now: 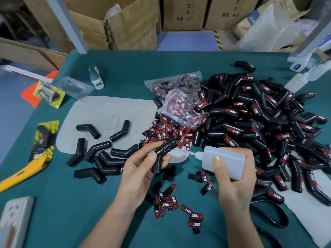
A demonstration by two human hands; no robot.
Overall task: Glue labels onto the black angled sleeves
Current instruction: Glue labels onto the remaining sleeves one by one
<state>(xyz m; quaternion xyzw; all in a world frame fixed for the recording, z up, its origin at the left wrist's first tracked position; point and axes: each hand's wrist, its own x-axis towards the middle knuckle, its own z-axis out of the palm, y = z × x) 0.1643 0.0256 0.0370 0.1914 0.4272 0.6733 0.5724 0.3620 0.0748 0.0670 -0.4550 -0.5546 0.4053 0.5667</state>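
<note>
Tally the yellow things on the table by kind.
Yellow utility knife: 1
Yellow packaging cards: 2
Total: 3

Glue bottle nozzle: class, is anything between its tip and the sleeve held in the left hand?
Nothing visible. The glue bottle in the right hand points its nozzle across an open gap at the black angled sleeve that the left hand holds.

Bare black angled sleeve (pixel 163 152), tilted, pinched in my left hand (pixel 141 169); loose red-black labels (pixel 172 203) lie just below it.
</note>
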